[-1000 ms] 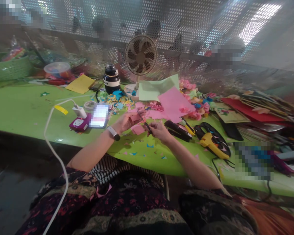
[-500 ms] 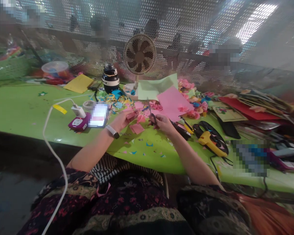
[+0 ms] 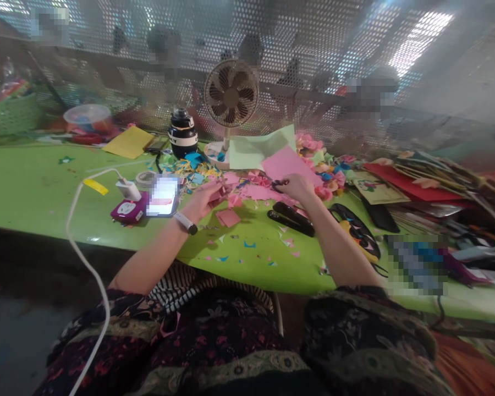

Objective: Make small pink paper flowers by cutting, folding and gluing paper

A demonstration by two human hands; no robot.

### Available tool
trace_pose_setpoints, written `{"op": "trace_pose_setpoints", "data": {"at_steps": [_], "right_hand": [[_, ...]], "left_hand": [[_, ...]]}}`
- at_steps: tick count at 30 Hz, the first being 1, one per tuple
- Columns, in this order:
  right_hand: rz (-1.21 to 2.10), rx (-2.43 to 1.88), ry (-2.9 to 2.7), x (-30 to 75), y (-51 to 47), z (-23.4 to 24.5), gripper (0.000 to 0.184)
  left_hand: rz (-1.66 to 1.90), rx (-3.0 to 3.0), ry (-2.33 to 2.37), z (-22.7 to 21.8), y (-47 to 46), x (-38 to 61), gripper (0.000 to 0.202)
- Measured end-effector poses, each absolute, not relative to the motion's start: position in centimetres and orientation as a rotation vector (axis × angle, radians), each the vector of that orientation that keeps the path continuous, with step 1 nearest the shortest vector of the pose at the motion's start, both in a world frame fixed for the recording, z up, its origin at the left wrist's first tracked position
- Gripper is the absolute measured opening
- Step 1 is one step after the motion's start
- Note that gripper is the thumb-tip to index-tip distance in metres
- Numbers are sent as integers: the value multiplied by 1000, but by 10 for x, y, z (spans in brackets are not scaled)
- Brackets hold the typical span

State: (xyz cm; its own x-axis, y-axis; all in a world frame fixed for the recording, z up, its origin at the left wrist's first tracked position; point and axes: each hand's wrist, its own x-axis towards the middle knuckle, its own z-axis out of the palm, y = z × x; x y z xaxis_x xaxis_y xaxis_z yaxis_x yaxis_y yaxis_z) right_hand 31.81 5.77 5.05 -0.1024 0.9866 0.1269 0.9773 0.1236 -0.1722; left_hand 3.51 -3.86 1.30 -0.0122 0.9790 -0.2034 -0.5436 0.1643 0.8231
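My left hand (image 3: 205,200), with a band on its wrist, pinches a small piece of pink paper (image 3: 219,191) just above the table. Over the pink scraps, my right hand (image 3: 299,188) has its fingers closed on the dark handle of the scissors (image 3: 278,185); the blades are hard to make out. Small pink paper squares (image 3: 228,218) lie stacked between my forearms. A black stapler (image 3: 291,219) rests beside my right wrist. Behind the right hand is a pink sheet (image 3: 291,164), partly over a pale green sheet (image 3: 264,148).
A small fan (image 3: 231,94) and a dark bottle (image 3: 182,135) stand at the back. A phone (image 3: 163,196) and a purple socket adapter (image 3: 128,210) with a white cable are at left. Paper flowers (image 3: 334,181) and a yellow-handled tool (image 3: 365,242) lie at right.
My right hand has moved right and slightly away from me with the scissors, baring more of the stapler. My left hand stays nearly in place with the pink paper. The view has shifted slightly.
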Motion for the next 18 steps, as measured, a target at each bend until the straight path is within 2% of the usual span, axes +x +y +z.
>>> {"op": "trace_pose_setpoints", "data": {"at_steps": [8, 12, 16, 18], "right_hand": [[154, -2152, -2262, 325, 75, 34, 16], [136, -1886, -2088, 310, 53, 42, 15], [872, -1283, -2016, 269, 18, 44, 46], [1013, -1129, -2025, 248, 5, 38, 55]], "left_hand": [[1304, 709, 992, 14, -40, 36, 5], [1255, 809, 1007, 16, -46, 38, 19], [1179, 991, 937, 14, -51, 39, 33], [1151, 1058, 927, 11, -51, 39, 37]]}}
